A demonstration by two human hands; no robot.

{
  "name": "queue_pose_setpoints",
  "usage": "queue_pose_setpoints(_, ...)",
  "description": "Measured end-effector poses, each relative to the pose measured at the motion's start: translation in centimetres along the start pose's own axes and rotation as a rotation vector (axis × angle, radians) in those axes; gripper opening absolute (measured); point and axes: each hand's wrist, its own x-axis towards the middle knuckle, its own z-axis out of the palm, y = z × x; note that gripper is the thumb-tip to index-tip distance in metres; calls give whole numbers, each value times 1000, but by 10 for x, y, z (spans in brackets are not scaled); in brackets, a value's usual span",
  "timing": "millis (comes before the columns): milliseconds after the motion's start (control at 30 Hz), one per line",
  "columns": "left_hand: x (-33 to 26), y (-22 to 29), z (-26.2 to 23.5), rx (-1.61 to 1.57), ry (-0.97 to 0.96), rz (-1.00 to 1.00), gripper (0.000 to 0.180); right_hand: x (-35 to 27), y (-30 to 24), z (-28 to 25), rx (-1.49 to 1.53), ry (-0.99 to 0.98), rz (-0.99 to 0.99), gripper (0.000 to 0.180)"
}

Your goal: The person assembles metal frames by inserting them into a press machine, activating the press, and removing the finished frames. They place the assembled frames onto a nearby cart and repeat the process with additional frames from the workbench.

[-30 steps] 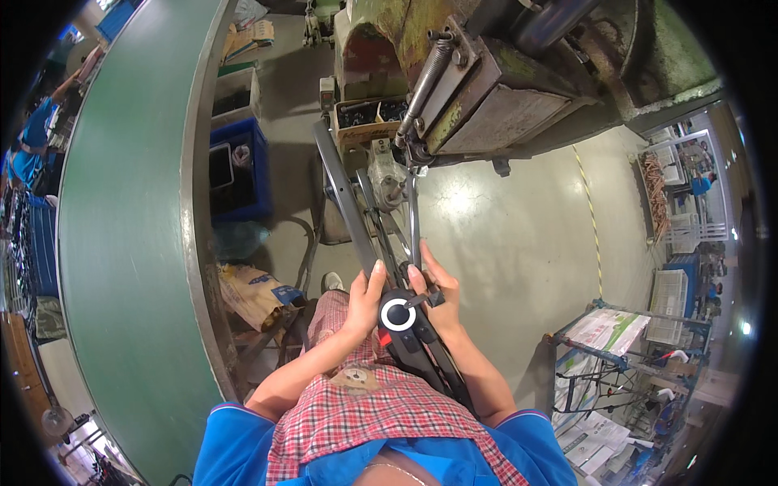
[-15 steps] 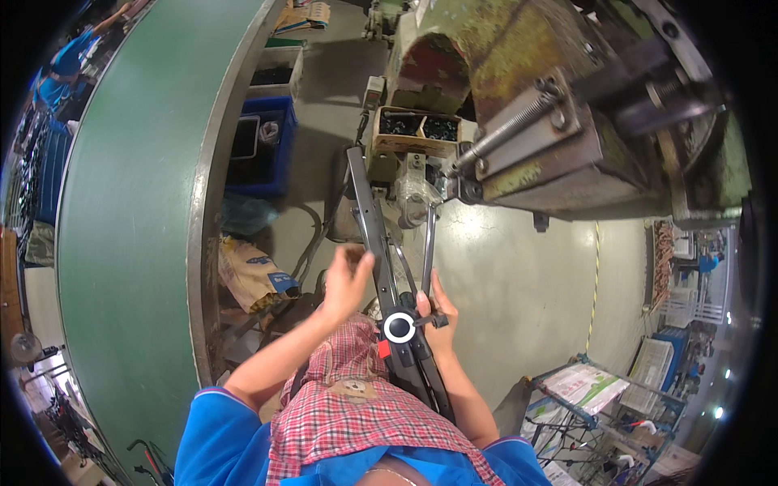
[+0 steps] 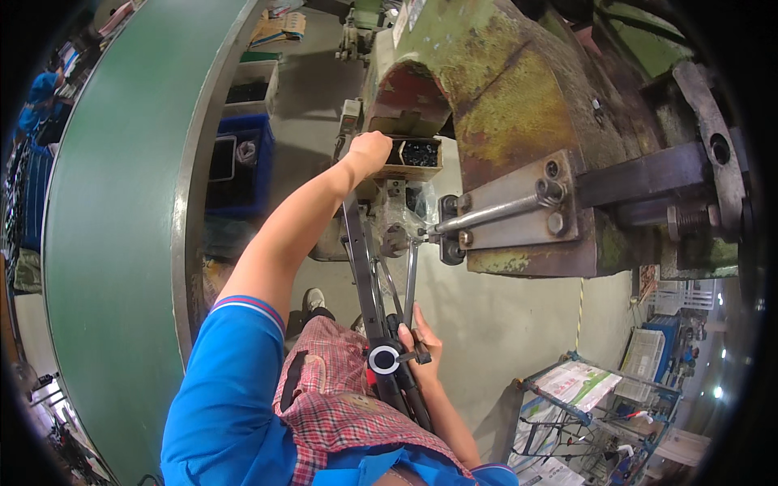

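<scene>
Head view, looking down: the left hand (image 3: 371,151) is stretched far forward, its fingers curled over the near edge of a small open metal tray of dark loose parts (image 3: 417,155) that sits under the arch of a big rusty green-and-yellow press machine (image 3: 519,105). Whether those fingers have pinched a part or only rest on the rim I cannot tell; the knuckles hide the fingertips. The right hand (image 3: 423,348) stays low by the lap, wrapped around a dark slanted metal lever bar (image 3: 366,267) just above its white ring-shaped knob (image 3: 384,359), fingers pressed together on it.

By my judgement the step in hand is fetching a piece from the tray while the lever is held ready. The next move would call for a sure pinch on one small part and a careful carry to the tooling below, keeping fingers clear of the ram before the lever is worked.

The tooling under the tray is crowded with a thin rod and crumpled clear plastic and is hard to read. The machine's top is cut off, and the tray's parts are too small to identify.
</scene>
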Motion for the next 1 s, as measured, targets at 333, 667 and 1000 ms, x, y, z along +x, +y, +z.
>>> queue_pose_setpoints(333, -2, -12, 5, 100, 128, 119, 16, 8, -11, -6, 79, -70, 54, 51)
queue_pose_setpoints(667, -163, 64, -44, -640, 263, 588, 29, 15, -30, -26, 300, -247, -149, 49)
queue_pose_setpoints(1000, -167, 95, -15, -424, 352, 397, 28, 20, -19, -44, 298, -436, -236, 15)
